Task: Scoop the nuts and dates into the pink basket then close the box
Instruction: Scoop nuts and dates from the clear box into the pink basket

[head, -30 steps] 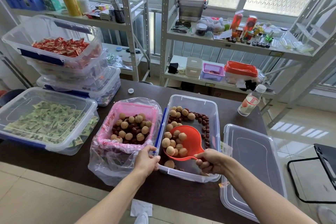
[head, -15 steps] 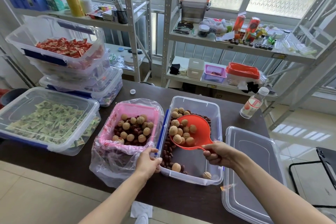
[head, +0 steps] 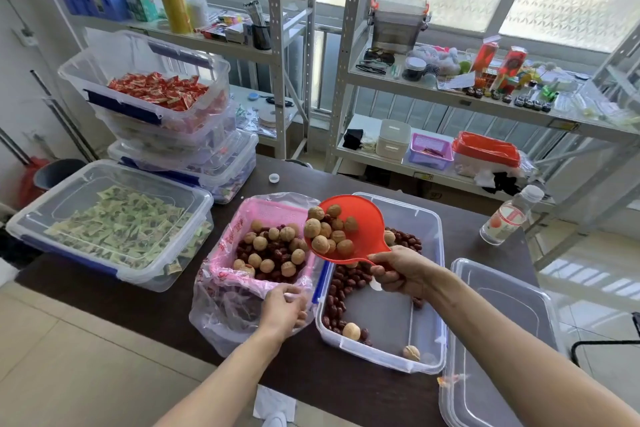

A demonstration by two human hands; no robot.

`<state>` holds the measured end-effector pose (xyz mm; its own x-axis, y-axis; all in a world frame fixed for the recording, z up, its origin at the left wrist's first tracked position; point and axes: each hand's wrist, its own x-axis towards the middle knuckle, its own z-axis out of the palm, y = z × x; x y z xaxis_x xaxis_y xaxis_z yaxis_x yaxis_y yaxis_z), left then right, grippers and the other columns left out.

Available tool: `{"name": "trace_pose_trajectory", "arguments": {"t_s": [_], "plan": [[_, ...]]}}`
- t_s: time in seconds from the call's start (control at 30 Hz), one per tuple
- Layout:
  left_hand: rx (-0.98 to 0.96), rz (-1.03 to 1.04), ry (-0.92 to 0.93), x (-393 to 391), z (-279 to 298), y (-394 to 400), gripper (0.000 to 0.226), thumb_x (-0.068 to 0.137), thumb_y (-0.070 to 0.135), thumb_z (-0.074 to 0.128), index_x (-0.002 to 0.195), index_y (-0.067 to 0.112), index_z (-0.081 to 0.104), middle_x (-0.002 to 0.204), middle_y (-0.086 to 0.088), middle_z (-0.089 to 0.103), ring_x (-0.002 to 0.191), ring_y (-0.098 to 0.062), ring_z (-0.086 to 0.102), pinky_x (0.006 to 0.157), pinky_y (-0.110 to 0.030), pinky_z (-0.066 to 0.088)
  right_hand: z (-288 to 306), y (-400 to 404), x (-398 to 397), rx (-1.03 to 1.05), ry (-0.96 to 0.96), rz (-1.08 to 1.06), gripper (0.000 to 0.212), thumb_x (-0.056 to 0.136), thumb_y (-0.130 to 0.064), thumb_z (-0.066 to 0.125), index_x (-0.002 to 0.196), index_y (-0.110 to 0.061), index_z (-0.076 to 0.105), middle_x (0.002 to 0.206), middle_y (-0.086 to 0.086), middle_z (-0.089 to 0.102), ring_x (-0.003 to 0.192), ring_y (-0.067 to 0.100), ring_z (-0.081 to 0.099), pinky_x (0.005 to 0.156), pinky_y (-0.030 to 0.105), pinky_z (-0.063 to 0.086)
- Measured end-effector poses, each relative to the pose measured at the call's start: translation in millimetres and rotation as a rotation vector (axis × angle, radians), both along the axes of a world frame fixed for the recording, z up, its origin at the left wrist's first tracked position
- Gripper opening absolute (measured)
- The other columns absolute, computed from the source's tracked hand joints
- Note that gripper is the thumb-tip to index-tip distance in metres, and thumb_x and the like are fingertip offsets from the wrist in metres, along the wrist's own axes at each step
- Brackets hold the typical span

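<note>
The right hand [head: 398, 272] grips the round orange plastic scoop [head: 349, 230], heaped with walnuts and tilted over the pink mesh basket [head: 263, 211] beside the clear plastic box [head: 429, 288]; the left hand [head: 282, 310] pinches the basket's bag-lined rim, probably steadying it

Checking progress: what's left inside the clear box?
In the box: dates along the left and far side, two loose nuts near the front. The scoop and right hand cover some.
</note>
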<state>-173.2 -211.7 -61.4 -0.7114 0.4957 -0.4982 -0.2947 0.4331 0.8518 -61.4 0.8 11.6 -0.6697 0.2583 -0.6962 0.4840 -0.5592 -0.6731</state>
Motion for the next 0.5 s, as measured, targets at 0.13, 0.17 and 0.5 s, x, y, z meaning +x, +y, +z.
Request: {"name": "trace_pose_trajectory", "arguments": {"t_s": [0.13, 0.17, 0.5], "plan": [[-0.034, 0.088, 0.072, -20.6, -2.9, -13.0, 0.008, 0.095, 0.019, 0.061, 0.1, 0.012, 0.062, 0.083, -0.012, 0.069, 0.071, -0.021, 0.066, 0.067, -0.032, 0.059, -2.4, -6.5, -24.1, 0.018, -0.015, 0.088, 0.022, 0.101, -0.009, 0.034, 0.083, -0.005, 0.045, 0.048, 0.001, 0.043, 0.029, 0.002, 0.026, 0.032, 0.01, 0.016], [-0.033, 0.109, 0.071, -25.3, -3.9, -16.7, 0.007, 0.096, 0.017, 0.059, 0.099, 0.011, 0.063, 0.084, -0.013, 0.069, 0.072, -0.022, 0.066, 0.067, -0.033, 0.058, -1.8, -9.1, -29.5, 0.022, -0.021, 0.089, 0.023, 0.101, -0.009, 0.034, 0.081, -0.006, 0.044, 0.048, 0.001, 0.044, 0.029, 0.003, 0.026, 0.031, 0.01, 0.017], [-0.149, 0.29, -0.055, -66.9, -26.5, -47.4, 0.018, 0.093, 0.024, 0.064, 0.095, 0.007, 0.068, 0.081, -0.013, 0.069, 0.07, -0.023, 0.067, 0.073, -0.041, 0.064, -11.3, -34.9, -83.7, 0.345, -0.124, 0.058, 0.021, 0.094, -0.002, 0.041, 0.075, -0.008, 0.047, 0.053, 0.007, 0.048, 0.029, 0.006, 0.03, 0.033, 0.011, 0.019]]}}
